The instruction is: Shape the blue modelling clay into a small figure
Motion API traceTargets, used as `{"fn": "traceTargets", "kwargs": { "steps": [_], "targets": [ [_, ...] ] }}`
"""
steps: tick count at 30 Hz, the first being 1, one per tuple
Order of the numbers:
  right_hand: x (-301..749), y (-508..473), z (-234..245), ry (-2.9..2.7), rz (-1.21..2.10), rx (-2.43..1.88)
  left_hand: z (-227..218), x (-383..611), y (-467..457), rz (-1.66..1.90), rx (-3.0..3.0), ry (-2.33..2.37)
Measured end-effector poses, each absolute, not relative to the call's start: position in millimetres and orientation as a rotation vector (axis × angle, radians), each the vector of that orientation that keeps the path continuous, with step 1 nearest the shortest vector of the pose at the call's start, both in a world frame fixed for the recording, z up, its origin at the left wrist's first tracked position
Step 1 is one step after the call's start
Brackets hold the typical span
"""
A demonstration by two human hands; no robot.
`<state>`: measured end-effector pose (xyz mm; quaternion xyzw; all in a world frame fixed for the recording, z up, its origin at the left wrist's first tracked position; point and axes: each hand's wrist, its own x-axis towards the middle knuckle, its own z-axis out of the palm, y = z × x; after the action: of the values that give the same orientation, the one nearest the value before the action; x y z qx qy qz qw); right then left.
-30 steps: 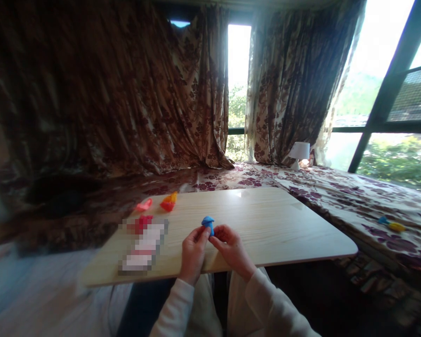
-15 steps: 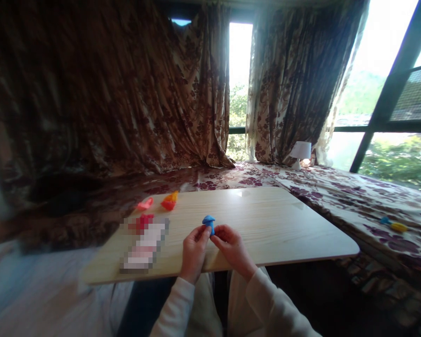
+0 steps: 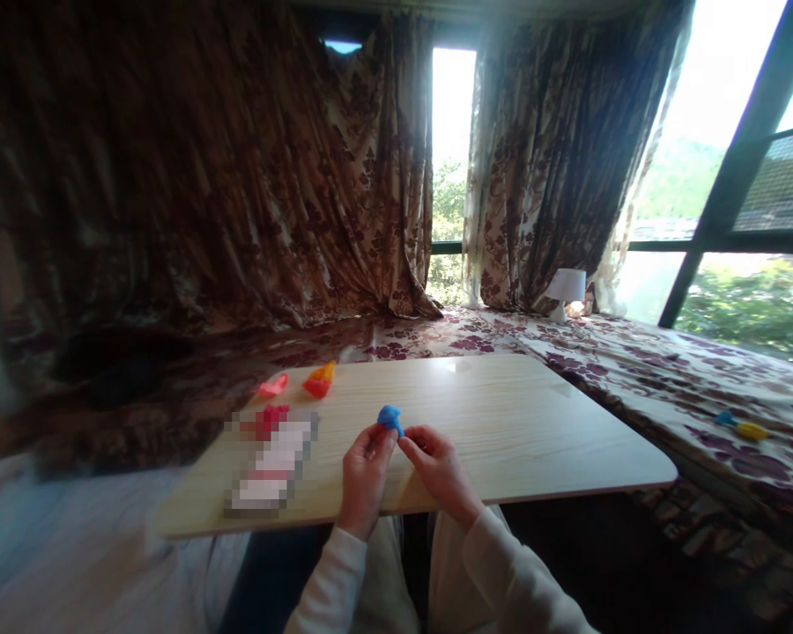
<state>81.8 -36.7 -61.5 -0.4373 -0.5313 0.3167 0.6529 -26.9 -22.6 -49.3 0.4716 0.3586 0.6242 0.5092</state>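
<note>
A small blue balloon [image 3: 389, 417] sticks up between my two hands, just above the near edge of a light wooden table [image 3: 502, 423]. My left hand [image 3: 363, 475] pinches its lower part with thumb and fingers closed. My right hand [image 3: 440, 471] is closed on it from the other side, fingertips meeting those of the left. Both wrists wear pale long sleeves. The balloon's neck is hidden behind my fingers.
On the table's left part lie an orange balloon [image 3: 319, 380], a pink balloon [image 3: 272, 386], a red one [image 3: 270, 416] and a blurred-out pack [image 3: 270, 465]. A floral bedspread [image 3: 667, 370] surrounds the table, with a small white lamp [image 3: 564, 289] and a blue-yellow item [image 3: 740, 427] on it.
The blue balloon's top has tipped and sunk a little lower between my fingers. Both hands stay in the same place on it.
</note>
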Motion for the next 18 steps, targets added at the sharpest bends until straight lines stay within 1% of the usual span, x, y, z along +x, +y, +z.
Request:
{"fn": "traceTargets", "kwargs": {
  "steps": [6,11,18],
  "targets": [
    [84.9,-40.3,-56.6,-1.234,0.740,-0.945,-48.6,-28.9,-24.4,1.460,1.224,0.894],
    [85.0,-40.8,-56.0,-1.296,0.671,-1.004,-51.2,-32.5,-22.9,1.449,1.357,0.915],
    [82.1,-44.2,-58.1,-1.595,0.535,-1.024,-56.2,-31.4,-20.3,1.465,1.431,0.948]
  ]
}}
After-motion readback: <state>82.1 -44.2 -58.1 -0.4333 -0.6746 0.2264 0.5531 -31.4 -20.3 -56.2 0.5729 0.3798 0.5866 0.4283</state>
